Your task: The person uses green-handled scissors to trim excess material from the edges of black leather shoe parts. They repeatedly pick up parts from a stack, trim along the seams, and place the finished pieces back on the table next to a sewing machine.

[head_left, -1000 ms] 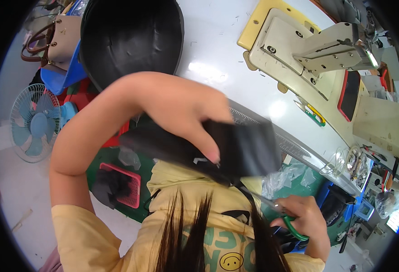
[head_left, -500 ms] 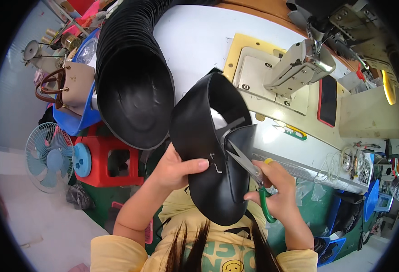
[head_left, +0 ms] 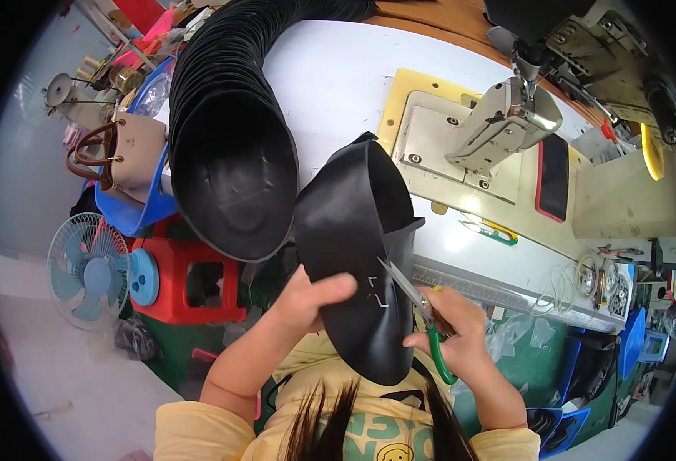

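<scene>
A black leather shoe upper (head_left: 336, 223) hangs in front of my chest, its opening toward the sewing machine and its rounded toe toward me. White marks show on its side. My left hand (head_left: 301, 303) grips its left side, the thumb over the front and the other fingers hidden behind. In my right hand (head_left: 456, 323) are scissors (head_left: 410, 290) with green handles. Their blades look closed or nearly so and point up and left, across the upper's right side. Left of the upper, a long curved stack of nested black uppers (head_left: 234, 180) extends to the back.
On the white table (head_left: 330, 69) stands a sewing machine (head_left: 499, 127). Thread snips (head_left: 491, 230), a red-rimmed phone (head_left: 553, 178) and a metal ruler (head_left: 468, 281) lie nearby. To the left are a red stool (head_left: 188, 296), a fan (head_left: 90, 269) and a handbag (head_left: 134, 150) over a blue bin (head_left: 134, 211).
The upper has turned, bringing its marked side further toward me and right. The scissors have shifted slightly left and down, off the edge near the opening. My left thumb has lifted a little and blurs.
</scene>
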Available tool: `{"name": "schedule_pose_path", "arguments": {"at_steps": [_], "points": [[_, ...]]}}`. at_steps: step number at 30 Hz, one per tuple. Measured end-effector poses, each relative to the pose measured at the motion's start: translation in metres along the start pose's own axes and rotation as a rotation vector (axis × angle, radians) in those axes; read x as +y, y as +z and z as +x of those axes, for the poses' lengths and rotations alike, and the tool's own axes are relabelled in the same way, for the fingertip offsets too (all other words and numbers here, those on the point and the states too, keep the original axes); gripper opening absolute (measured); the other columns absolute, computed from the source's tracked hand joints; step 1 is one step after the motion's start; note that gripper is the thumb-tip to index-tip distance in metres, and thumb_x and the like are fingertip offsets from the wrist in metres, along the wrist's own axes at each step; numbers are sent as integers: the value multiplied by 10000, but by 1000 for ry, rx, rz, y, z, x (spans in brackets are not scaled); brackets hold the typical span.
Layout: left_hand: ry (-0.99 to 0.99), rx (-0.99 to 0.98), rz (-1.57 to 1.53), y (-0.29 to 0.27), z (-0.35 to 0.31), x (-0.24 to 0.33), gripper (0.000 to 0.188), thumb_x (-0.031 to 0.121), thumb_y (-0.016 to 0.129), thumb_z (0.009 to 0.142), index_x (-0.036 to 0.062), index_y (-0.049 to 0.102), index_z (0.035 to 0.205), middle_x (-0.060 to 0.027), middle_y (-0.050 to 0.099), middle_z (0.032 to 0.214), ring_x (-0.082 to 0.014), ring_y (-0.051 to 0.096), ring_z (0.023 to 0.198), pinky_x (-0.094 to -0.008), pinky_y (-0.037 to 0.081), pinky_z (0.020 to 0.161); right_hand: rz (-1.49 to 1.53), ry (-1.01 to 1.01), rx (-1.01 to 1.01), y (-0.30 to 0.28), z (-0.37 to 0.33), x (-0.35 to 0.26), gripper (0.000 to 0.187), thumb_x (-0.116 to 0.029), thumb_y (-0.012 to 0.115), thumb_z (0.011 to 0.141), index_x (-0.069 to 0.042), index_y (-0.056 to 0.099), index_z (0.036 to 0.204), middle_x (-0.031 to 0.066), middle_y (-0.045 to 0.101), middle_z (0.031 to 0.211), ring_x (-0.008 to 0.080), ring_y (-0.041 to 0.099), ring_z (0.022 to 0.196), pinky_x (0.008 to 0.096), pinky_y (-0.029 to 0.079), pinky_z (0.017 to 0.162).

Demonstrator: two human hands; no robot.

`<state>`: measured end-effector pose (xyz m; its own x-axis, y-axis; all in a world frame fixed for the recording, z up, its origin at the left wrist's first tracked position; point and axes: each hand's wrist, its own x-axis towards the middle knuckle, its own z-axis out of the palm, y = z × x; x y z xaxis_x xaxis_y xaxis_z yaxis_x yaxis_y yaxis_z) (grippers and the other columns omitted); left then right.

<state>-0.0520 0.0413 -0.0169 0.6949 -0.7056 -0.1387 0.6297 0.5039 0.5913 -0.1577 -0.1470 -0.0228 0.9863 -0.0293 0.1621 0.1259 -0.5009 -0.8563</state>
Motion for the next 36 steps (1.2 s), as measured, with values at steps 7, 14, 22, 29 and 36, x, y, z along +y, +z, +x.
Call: {"name": "schedule_pose_path", "arguments": {"at_steps": [7,14,22,29,36], "points": [[192,-46,300,8,4,3,338,39,589,791,-11,485,1108,-102,574,995,-166,571,888,-292,480,770,122,-23,-7,0,-2,-2,595,-354,784,599,-46,585,1068,29,449,659,135,425,530,247,342,469],[181,-38,171,9,7,-7,293,-12,550,823,-3,489,1109,-91,578,997,-160,578,890,-303,492,782,411,129,-54,9,-9,7,607,-383,772,622,-25,576,1072,44,462,662,154,427,559,259,340,502],[156,-44,121,8,6,-7,273,-14,557,820,-3,505,1087,-83,586,983,-154,579,892,-300,495,776,327,130,-41,7,-15,9,616,-419,764,618,-18,594,1054,36,489,677,125,446,567,240,347,505],[222,-84,381,-4,5,-16,295,-13,567,824,5,506,1112,-50,575,1008,-117,547,904,-267,457,790,105,84,73,6,-5,-7,589,-398,775,593,-54,601,1037,8,429,643,107,394,520,232,322,461],[222,-104,354,-10,4,-21,294,-6,562,835,10,504,1123,-37,569,1025,-107,536,919,-257,446,799,14,90,89,7,-8,-9,612,-389,774,597,-35,590,1062,11,436,645,110,407,527,222,337,465]]}}
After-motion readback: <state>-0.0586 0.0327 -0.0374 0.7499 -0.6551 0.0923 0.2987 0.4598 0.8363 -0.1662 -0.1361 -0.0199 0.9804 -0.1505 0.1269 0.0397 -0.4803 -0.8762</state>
